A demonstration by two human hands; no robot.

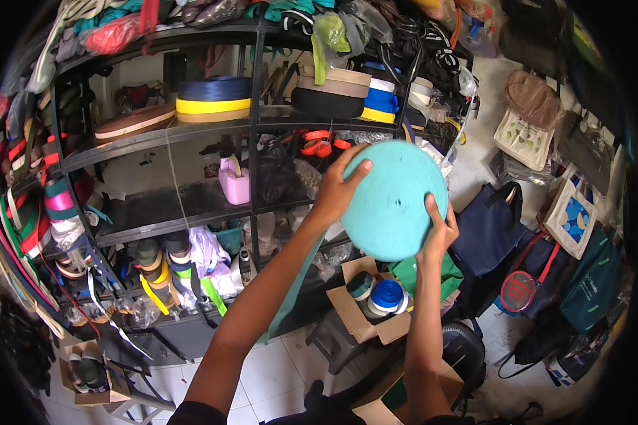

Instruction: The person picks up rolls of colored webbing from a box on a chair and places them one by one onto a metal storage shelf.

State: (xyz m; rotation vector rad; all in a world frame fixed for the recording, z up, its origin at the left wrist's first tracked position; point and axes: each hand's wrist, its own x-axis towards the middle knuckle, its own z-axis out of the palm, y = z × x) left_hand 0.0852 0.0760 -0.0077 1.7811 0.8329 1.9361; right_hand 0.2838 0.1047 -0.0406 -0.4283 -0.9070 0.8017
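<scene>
A large flat roll of turquoise webbing (386, 202) is held up between my two hands, in front of the black shelving. My left hand (339, 185) grips its left edge, with the thumb lying on the flat face. On the lower right edge, my right hand (438, 230) presses its thumb to the face, its other fingers mostly hidden behind the roll. A loose strip of webbing (288, 301) hangs down behind my left forearm. Behind and below the roll stands an open cardboard box (358, 322) with blue, white and dark rolls in it.
Black shelves (220, 122) bear blue and yellow rolls (214, 99), a black and beige roll (331, 93) and a pink tape dispenser (234, 180). Bags, among them a navy bag (485, 230), hang on the right wall. The cardboard box rests on a grey stool (331, 350).
</scene>
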